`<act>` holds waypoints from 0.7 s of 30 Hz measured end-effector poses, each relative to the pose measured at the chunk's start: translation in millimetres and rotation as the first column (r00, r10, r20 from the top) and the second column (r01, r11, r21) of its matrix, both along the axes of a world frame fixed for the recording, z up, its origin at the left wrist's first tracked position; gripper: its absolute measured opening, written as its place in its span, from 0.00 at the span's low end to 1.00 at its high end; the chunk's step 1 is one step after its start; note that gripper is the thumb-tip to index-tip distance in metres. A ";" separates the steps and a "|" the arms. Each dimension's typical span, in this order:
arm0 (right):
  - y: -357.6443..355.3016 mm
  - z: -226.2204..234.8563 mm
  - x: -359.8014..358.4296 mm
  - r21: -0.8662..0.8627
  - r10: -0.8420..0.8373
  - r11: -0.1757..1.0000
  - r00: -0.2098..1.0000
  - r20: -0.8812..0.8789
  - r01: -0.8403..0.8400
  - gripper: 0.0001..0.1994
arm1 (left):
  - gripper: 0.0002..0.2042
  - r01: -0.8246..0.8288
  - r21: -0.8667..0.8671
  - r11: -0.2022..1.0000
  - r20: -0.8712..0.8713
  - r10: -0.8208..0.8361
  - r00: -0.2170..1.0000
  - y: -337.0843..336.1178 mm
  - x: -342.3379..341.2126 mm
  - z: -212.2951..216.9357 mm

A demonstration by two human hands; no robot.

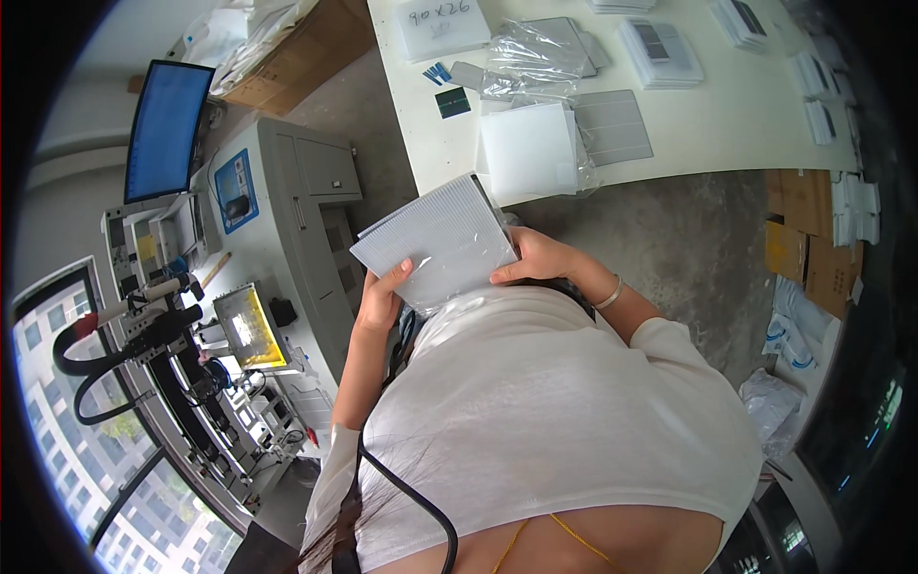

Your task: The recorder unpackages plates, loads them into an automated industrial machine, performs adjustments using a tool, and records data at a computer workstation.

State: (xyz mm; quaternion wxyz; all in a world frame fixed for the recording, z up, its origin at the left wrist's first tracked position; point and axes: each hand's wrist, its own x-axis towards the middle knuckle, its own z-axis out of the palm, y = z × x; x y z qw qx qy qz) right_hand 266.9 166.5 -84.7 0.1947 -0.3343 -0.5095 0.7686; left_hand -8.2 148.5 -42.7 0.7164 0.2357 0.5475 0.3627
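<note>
Both hands grip a stack of thin grey sheets [435, 239] with fine ribbed lines, held in front of my body. Clear plastic seems to shine along its near part. My left hand [382, 295] is closed on the near left edge, thumb on top. At the right edge my right hand [538, 256] pinches the stack, its thumb lying on the upper face and the other fingers beneath. Just beyond the stack, on the table, lie white sheets [529, 148] in clear film.
The white table [708, 143] bears crumpled plastic wrap [535, 62], a grey panel [614, 126], a small dark square [452, 102] and several white packs. On the left stand a grey cabinet [320, 163], a monitor [170, 129] and a machine [182, 354]. Cardboard boxes [827, 273] stand right.
</note>
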 end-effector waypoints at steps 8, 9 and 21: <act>12.5 -1.5 -18.6 -0.065 -0.104 0.993 0.989 -0.105 0.098 0.25 | 0.25 -0.167 -0.030 0.986 0.085 0.169 0.982 -12.4 -17.6 -12.9; 16.0 1.0 -21.2 -0.063 -0.103 0.993 0.989 -0.104 0.097 0.25 | 0.23 -0.197 -0.051 0.979 0.117 0.201 0.973 -12.9 -20.9 -15.4; 48.5 36.4 5.5 -0.109 0.188 0.976 0.982 -0.027 -0.190 0.15 | 0.22 -0.547 -0.011 0.837 0.281 0.527 0.802 10.8 -23.4 8.6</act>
